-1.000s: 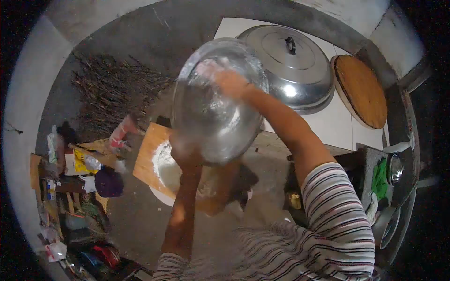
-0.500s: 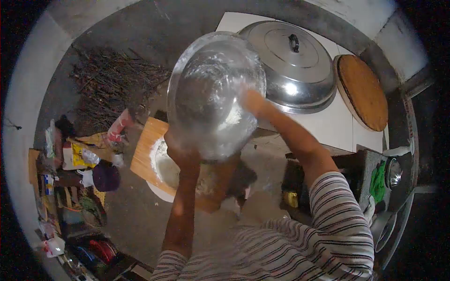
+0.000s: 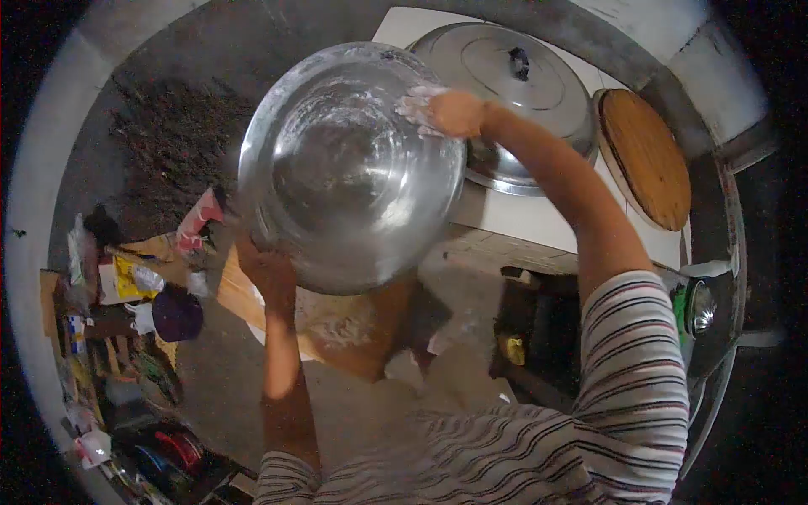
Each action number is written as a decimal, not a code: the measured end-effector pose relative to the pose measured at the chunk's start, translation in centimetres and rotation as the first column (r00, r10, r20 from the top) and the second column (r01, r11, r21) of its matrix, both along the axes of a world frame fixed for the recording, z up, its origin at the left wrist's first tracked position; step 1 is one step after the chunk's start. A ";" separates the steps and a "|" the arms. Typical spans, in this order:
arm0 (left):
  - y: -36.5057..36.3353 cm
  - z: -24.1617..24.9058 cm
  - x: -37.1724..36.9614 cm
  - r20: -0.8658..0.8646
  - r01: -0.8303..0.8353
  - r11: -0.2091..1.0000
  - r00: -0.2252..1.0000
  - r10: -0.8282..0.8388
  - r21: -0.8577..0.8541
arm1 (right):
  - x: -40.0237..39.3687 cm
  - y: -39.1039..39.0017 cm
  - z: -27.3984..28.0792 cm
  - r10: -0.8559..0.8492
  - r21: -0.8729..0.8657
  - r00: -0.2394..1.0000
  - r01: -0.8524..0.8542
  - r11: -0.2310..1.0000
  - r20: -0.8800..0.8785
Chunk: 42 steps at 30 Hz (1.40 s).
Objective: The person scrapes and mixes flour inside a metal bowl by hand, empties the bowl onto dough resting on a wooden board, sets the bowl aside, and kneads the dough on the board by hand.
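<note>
The left hand (image 3: 271,273) clamps the rim of the tilted metal basin (image 3: 337,252), and the right hand (image 3: 459,114), fingers (image 3: 418,105) slightly apart against the inner wall, would best wipe flat along the curve towards the white streaks (image 3: 316,109) beyond its fingertips.

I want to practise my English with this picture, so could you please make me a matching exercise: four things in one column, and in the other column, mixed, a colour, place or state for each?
Things
1. bowl
2. right hand
3. lid
4. round board

Descriptions
A. has a black handle on top
B. brown, on the white counter
C. tilted, with the left hand at its edge
D. has white powder on the fingers

Right pairs: 1-C, 2-D, 3-A, 4-B
</note>
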<state>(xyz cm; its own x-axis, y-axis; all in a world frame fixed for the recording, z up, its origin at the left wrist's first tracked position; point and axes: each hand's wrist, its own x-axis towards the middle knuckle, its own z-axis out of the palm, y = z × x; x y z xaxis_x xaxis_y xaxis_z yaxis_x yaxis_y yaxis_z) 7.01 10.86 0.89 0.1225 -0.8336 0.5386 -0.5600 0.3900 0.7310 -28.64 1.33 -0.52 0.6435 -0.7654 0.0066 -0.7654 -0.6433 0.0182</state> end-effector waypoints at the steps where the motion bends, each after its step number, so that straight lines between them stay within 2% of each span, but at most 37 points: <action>1: -0.3 -0.1 0.1 0.057 -0.013 1.000 0.998 0.012 0.010 | -1.5 -0.4 -3.6 0.104 -0.156 0.988 -0.086 0.984 0.113; 2: -0.1 0.4 -0.4 0.055 -0.019 1.000 0.998 0.018 0.014 | -1.9 1.3 -6.4 0.070 -0.252 0.996 -0.055 0.966 0.050; 3: 0.2 1.3 -1.3 -0.076 0.042 0.999 0.996 -0.040 0.020 | -1.4 4.4 -8.9 0.028 -0.348 1.000 -0.028 0.937 -0.007; 4: 0.4 1.7 -2.0 -0.206 0.101 0.995 0.974 -0.097 0.012 | 0.5 7.2 -10.5 -0.055 -0.319 0.966 0.136 0.938 0.252; 5: 0.5 1.6 -2.4 -0.205 0.096 0.995 0.974 -0.092 0.010 | 2.7 9.7 -11.6 -0.135 -0.247 0.860 0.286 0.926 0.492; 6: 0.5 1.5 -2.3 -0.249 0.115 0.993 0.963 -0.105 0.027 | 4.6 11.9 -11.4 -0.231 -0.042 0.887 0.269 0.962 0.399; 7: 0.2 1.4 -1.9 -0.292 0.141 0.989 0.949 -0.121 0.048 | 6.5 13.5 -11.2 -0.309 0.170 0.908 0.269 0.948 0.284; 8: 0.1 1.2 -1.6 -0.292 0.142 0.989 0.948 -0.123 0.044 | 8.6 14.5 -11.3 -0.309 0.165 0.908 0.271 0.948 0.284; 10: -0.4 0.8 -1.1 -0.348 0.083 0.996 0.935 -0.065 0.037 | 13.5 15.0 -12.4 -0.364 0.252 0.706 0.264 0.931 0.608; 12: 0.3 0.7 -1.7 -0.328 0.090 0.996 0.940 -0.092 -0.022 | 16.3 14.5 -14.4 -0.392 0.341 0.392 0.195 0.920 0.832; 14: 0.7 1.2 -1.8 -0.296 0.092 0.993 0.949 -0.110 -0.074 | 13.7 10.4 -15.2 -0.189 -0.082 0.606 0.391 0.917 0.773; 15: 0.6 1.5 -1.9 -0.248 0.069 0.998 0.966 -0.070 -0.011 | 12.8 8.7 -10.1 -0.504 0.237 0.513 0.498 0.834 0.695; 16: 0.4 1.7 -1.9 -0.200 0.044 0.998 0.979 -0.033 0.050 | 12.1 7.0 -4.6 -0.762 0.514 0.394 0.569 0.642 0.514; 17: 0.4 1.3 -1.6 -0.304 0.098 0.993 0.950 -0.076 0.058 | 11.8 4.1 -4.4 -0.775 0.492 0.357 0.616 0.615 0.521; 18: 0.2 1.1 -1.4 -0.296 0.094 0.994 0.952 -0.075 0.051 | 12.0 1.7 -5.2 -0.788 0.471 0.316 0.663 0.582 0.529; 19: 0.1 0.9 -1.5 -0.280 0.109 0.994 0.955 -0.100 0.016 | 13.6 -0.4 -8.4 -0.784 0.473 0.315 0.657 0.587 0.535; 20: 0.1 0.7 -1.6 -0.266 0.123 0.992 0.956 -0.123 -0.017 | 16.4 -2.7 -12.8 -0.569 0.112 0.448 0.710 0.695 0.689; 21: 0.3 0.9 -1.9 -0.266 0.118 0.993 0.957 -0.119 -0.021 | 18.3 -4.2 -15.0 -0.318 -0.270 0.601 0.687 0.674 0.734; 23: 1.0 1.8 -3.1 -0.228 0.053 0.997 0.973 -0.038 0.058 | 21.6 5.1 -4.6 -0.323 -0.565 0.856 0.510 0.648 0.403; 25: 0.8 1.8 -3.1 -0.187 0.040 0.999 0.982 -0.036 0.018 | 22.4 6.4 -5.0 -0.194 -0.464 0.866 0.421 0.779 0.460; 27: 0.7 1.3 -2.3 -0.138 0.029 0.999 0.990 -0.032 -0.020 | 20.7 4.6 -4.8 -0.206 -0.252 0.854 0.358 0.899 0.477; 29: 0.7 0.3 -2.6 -0.284 0.058 0.998 0.957 -0.056 -0.004 | 19.4 4.2 -4.3 -0.232 -0.169 0.850 0.346 0.923 0.473; 30: 0.6 0.5 -2.6 -0.286 0.055 0.998 0.957 -0.054 -0.006 | 19.5 4.6 -4.2 -0.239 -0.166 0.845 0.355 0.920 0.479; 32: 0.3 0.8 -3.2 -0.248 -0.049 0.994 0.966 0.072 0.096 | 20.2 5.9 -4.6 -0.222 -0.206 0.826 0.372 0.905 0.518; 34: 0.6 0.6 -3.1 -0.260 -0.025 0.997 0.965 0.045 0.079 | 20.5 6.9 -5.3 -0.282 -0.073 0.779 0.385 0.920 0.560; 35: 0.6 0.5 -2.9 -0.267 -0.005 0.999 0.964 0.018 0.049 | 19.5 6.4 -4.9 -0.338 0.078 0.769 0.354 0.932 0.543; 36: 0.4 0.7 -3.0 -0.266 -0.008 0.999 0.964 0.018 0.041 | 19.4 6.3 -4.7 -0.331 0.071 0.769 0.352 0.933 0.546; 38: 0.7 0.9 -3.7 -0.163 -0.047 0.998 0.985 0.053 0.042 | 19.0 6.5 -4.5 -0.213 -0.260 0.822 0.395 0.881 0.527; 39: 0.4 1.3 -3.4 -0.157 -0.046 0.998 0.986 0.051 0.036 | 19.3 6.2 -4.4 -0.163 -0.417 0.846 0.407 0.813 0.507; 41: 0.2 1.7 -3.5 -0.096 0.099 0.976 0.988 -0.119 -0.196 | 19.1 5.8 -4.3 -0.083 -0.694 0.901 0.384 0.609 0.425; 42: 0.5 1.5 -3.8 -0.090 0.102 0.977 0.989 -0.121 -0.190 | 19.0 6.1 -4.7 -0.060 -0.796 0.922 0.361 0.486 0.382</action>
